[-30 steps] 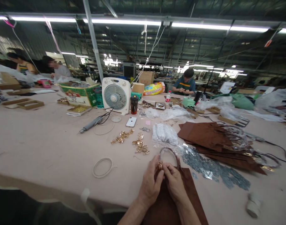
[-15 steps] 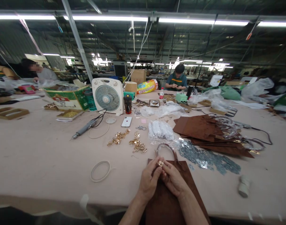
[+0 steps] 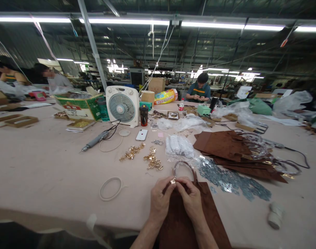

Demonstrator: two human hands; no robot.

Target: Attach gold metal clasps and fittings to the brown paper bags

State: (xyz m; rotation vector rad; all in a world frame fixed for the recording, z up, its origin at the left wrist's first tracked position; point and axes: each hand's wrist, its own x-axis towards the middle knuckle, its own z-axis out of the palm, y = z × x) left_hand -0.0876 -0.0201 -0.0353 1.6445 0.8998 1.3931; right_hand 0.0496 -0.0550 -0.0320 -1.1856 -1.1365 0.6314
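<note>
A brown bag (image 3: 211,218) lies flat at the near table edge, its wrapped handle (image 3: 184,165) arching away from me. My left hand (image 3: 160,200) and my right hand (image 3: 191,199) meet at the bag's top edge. Both pinch a small gold metal clasp (image 3: 173,180) between thumb and fingers. Loose gold fittings (image 3: 154,162) lie just beyond my hands, and a spread of silver metal plates (image 3: 229,178) lies to the right.
A stack of brown bags (image 3: 226,147) sits at right. A white ring (image 3: 110,188), an electric screwdriver (image 3: 94,141), a phone (image 3: 141,135), a fan (image 3: 122,105) and a green carton (image 3: 79,105) lie ahead. A tape roll (image 3: 274,215) sits at right. People work across the table.
My hands stay pinched on the clasp at the bag's top edge, with small finger shifts. The camera view has swung slightly.
</note>
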